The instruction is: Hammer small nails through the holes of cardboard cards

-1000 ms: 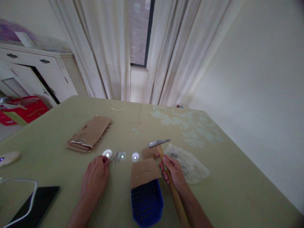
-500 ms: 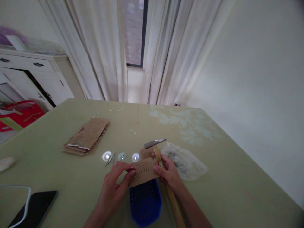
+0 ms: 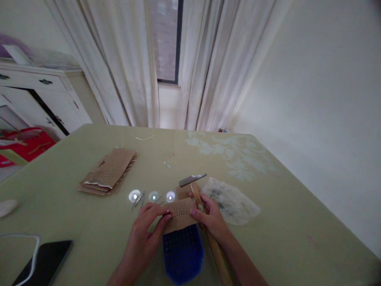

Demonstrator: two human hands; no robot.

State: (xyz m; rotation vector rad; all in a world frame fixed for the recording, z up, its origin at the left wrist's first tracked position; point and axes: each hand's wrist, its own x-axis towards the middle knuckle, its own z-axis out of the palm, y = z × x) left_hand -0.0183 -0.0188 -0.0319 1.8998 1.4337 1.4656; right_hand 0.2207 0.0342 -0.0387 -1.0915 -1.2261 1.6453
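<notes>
My left hand (image 3: 147,228) pinches a small nail against the left edge of a perforated cardboard piece (image 3: 182,213). That piece lies on top of a blue perforated plastic block (image 3: 182,254). My right hand (image 3: 210,217) is wrapped round the wooden handle of a hammer (image 3: 199,198), and its thumb rests on the cardboard's right edge. The hammer's steel head (image 3: 192,180) points up and away, just beyond the cardboard. Several loose nails (image 3: 139,198) lie on the green table (image 3: 282,222) just beyond my left hand.
A stack of perforated cardboard sheets (image 3: 108,170) lies at the left middle. A crumpled clear plastic bag (image 3: 232,200) sits right of the hammer. A dark phone (image 3: 44,264) and a white cable (image 3: 18,238) are at the near left. Curtains and a white cabinet stand behind.
My left hand left the loose nails, came right to the cardboard on the blue block and now pinches a nail at its edge. My right hand stayed on the hammer.
</notes>
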